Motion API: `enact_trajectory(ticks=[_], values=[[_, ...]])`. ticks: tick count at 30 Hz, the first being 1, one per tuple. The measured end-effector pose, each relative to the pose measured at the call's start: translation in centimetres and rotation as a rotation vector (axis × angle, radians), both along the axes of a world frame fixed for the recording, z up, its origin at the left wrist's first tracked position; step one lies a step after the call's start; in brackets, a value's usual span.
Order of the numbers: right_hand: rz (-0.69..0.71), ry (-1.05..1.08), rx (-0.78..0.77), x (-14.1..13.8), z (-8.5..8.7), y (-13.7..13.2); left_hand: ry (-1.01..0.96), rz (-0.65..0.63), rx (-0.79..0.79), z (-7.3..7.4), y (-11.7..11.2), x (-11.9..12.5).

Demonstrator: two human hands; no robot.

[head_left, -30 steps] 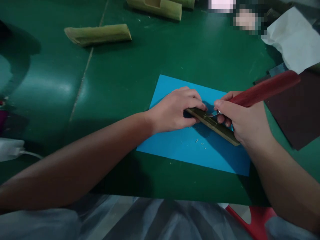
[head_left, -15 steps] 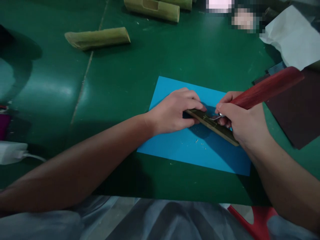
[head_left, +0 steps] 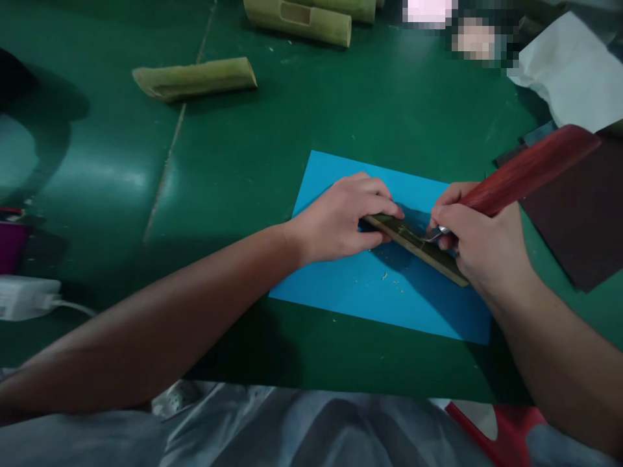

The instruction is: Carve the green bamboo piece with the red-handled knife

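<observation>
A dark green bamboo strip [head_left: 418,245] lies slanted on a blue sheet [head_left: 350,288] on the green table. My left hand [head_left: 341,217] presses its upper left end down, fingers closed over it. My right hand [head_left: 479,243] is closed on a carving tool with a long red wooden handle [head_left: 528,168]. The tool's small metal tip [head_left: 433,233] touches the strip's top face near the middle. A few pale shavings lie on the blue sheet below the strip.
Two cut bamboo tubes lie at the back: one [head_left: 195,78] on the left, one with a slot [head_left: 296,19] near the top edge. White paper [head_left: 574,71] and a dark sheet [head_left: 579,220] sit right. A white charger [head_left: 24,297] rests at the left edge.
The tool tip has slid a little to the right along the strip, my right hand moving with it. My left hand has kept its hold.
</observation>
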State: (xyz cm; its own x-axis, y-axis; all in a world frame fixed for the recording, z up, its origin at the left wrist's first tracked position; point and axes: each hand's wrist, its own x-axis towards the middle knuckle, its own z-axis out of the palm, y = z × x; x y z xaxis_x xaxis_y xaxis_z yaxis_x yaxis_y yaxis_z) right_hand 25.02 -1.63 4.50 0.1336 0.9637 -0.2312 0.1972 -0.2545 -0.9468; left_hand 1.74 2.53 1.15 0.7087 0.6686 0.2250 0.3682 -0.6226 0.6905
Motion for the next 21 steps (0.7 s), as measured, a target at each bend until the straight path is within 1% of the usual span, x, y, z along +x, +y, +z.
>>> enact_trajectory(ticks=[3, 7, 10, 12, 16, 19, 21], values=[[0.003, 0.005, 0.005, 0.0, -0.1, 0.0, -0.008, 0.002, -0.002, -0.1, 0.0, 0.0], [0.01, 0.089, 0.041, -0.4, -0.1, 0.0, -0.02, -0.015, -0.004, -0.2, 0.2, -0.1], [-0.003, 0.153, 0.001, -0.8, 0.2, -0.1, -0.038, -0.037, 0.002, -0.2, 0.4, -0.2], [0.017, 0.179, -0.008, -0.8, 0.5, -0.2, -0.041, -0.047, 0.009, -0.2, 0.5, -0.2], [0.059, 0.162, 0.033, -0.4, 0.9, -0.3, -0.035, -0.053, 0.021, -0.1, 0.4, -0.2], [0.065, 0.145, 0.075, -0.3, 0.6, -0.2, -0.048, -0.056, 0.045, -0.2, 0.3, -0.1], [0.102, 0.13, 0.1, -0.3, 0.3, -0.1, -0.058, -0.057, 0.066, -0.4, 0.4, -0.1]])
